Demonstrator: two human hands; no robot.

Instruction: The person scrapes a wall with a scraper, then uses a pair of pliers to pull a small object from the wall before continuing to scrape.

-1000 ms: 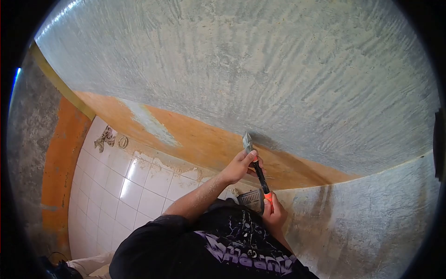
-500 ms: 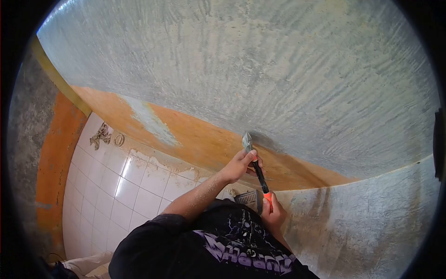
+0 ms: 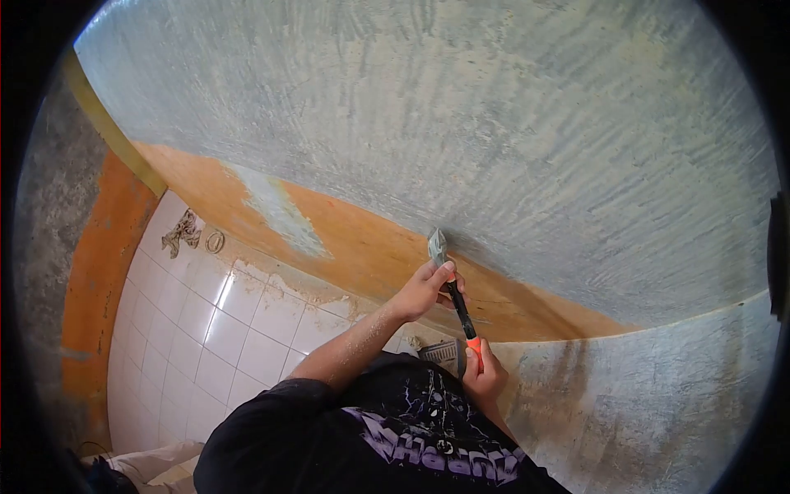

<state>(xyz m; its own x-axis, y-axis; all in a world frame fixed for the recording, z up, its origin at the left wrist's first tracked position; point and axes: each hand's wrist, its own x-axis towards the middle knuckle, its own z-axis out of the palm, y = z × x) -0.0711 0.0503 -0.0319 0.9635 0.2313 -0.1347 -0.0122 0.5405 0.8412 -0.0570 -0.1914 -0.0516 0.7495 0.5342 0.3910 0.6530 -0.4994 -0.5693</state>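
Note:
A scraper [image 3: 462,309] with a black shaft, an orange end and a grey head slants across the middle of the view. My left hand [image 3: 425,288] is wrapped round its upper part, just below the head. Lower down, my right hand [image 3: 484,373] is closed round the orange end. The scraper's head lies at the wall [image 3: 461,148], near the border between its grey upper surface and the orange band [image 3: 362,239]. Whitish dust speckles my left forearm.
White floor tiles [image 3: 255,337] with brown dust along the wall's foot lie at the left. A crumpled rag [image 3: 181,235] and a ring-shaped object [image 3: 215,241] rest there. A dark slotted object [image 3: 443,354] is beside my body. Another wall [image 3: 642,395] adjoins at the right.
The view has shifted slightly, so the rag and ring appear a little further right and the wall border slightly changed. Both hands keep their grip, and the scraper's head sits slightly higher in view.

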